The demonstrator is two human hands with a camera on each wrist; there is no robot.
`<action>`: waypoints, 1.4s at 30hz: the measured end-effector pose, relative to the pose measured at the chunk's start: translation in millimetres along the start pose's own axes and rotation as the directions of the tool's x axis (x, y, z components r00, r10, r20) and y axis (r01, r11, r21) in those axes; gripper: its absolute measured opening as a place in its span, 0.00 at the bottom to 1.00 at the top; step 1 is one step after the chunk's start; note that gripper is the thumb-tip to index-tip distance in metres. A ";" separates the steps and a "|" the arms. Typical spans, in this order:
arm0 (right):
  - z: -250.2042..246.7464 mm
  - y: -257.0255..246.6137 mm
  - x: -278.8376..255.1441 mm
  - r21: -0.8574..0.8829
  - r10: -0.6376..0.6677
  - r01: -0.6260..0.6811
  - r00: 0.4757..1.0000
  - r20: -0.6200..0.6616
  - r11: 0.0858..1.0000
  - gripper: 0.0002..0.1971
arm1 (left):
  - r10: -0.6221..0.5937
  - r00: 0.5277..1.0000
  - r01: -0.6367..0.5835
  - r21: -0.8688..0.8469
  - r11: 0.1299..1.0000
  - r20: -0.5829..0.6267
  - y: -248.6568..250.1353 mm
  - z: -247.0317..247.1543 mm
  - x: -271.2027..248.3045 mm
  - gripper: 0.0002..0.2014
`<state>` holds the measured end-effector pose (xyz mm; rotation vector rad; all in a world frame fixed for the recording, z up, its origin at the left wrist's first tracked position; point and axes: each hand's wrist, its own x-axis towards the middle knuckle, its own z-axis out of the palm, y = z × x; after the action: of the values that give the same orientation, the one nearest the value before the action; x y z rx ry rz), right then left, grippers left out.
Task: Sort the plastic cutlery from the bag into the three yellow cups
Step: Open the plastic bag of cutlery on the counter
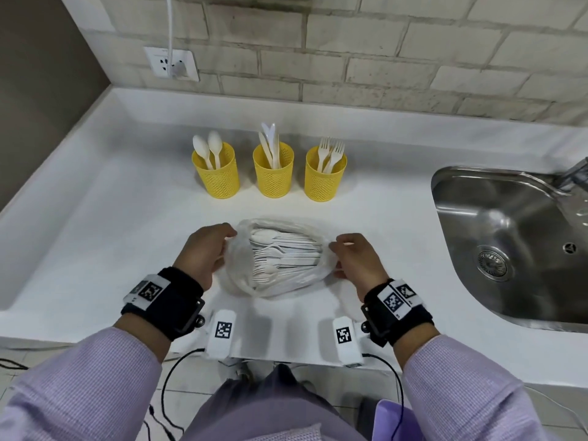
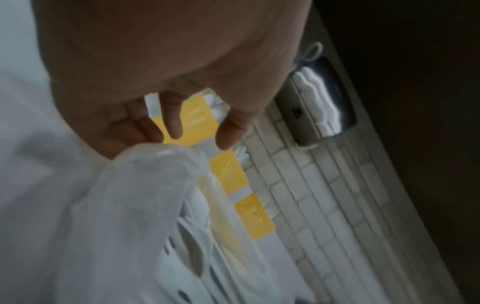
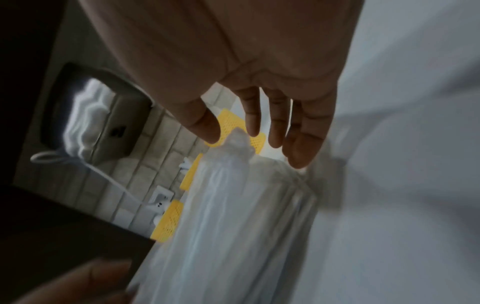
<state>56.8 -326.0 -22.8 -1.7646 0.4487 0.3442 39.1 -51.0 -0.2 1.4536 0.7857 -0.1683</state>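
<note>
Three yellow mesh cups stand in a row at the back of the counter: the left cup holds spoons, the middle cup knives, the right cup forks. A clear plastic bag full of white cutlery lies in front of them. My left hand cups the bag's left end with relaxed fingers touching the film. At the bag's other end my right hand has its fingers straight and spread just over the bag's bunched end. Neither hand holds cutlery.
A steel sink with a faucet sits to the right. On the brick wall behind, a wall socket has a white cable plugged in. The counter's front edge runs just below my wrists.
</note>
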 end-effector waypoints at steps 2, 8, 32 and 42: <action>8.8 -7.0 1.6 -0.221 -0.080 0.081 0.997 0.015 0.972 0.20 | 0.107 0.994 -0.111 0.147 0.983 0.035 3.7 5.3 10.9 0.15; 31.3 -20.4 9.8 -0.514 -0.278 0.254 0.960 0.032 0.819 0.13 | 0.348 0.930 -0.349 0.580 0.736 0.118 9.3 20.4 22.1 0.13; -11.5 -10.5 -24.7 -0.106 0.194 -0.177 0.966 0.174 0.978 0.19 | 0.093 0.990 -0.131 0.445 0.886 0.105 -12.2 0.7 -5.2 0.27; 7.9 -5.8 -18.2 0.467 0.261 -0.322 0.946 0.191 0.823 0.14 | -0.006 0.995 0.016 -0.101 0.995 0.103 -23.7 14.5 -17.8 0.17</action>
<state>43.6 -315.0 -11.3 -1.1648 0.6612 0.5004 18.2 -74.3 -10.6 1.3341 0.7084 -0.2069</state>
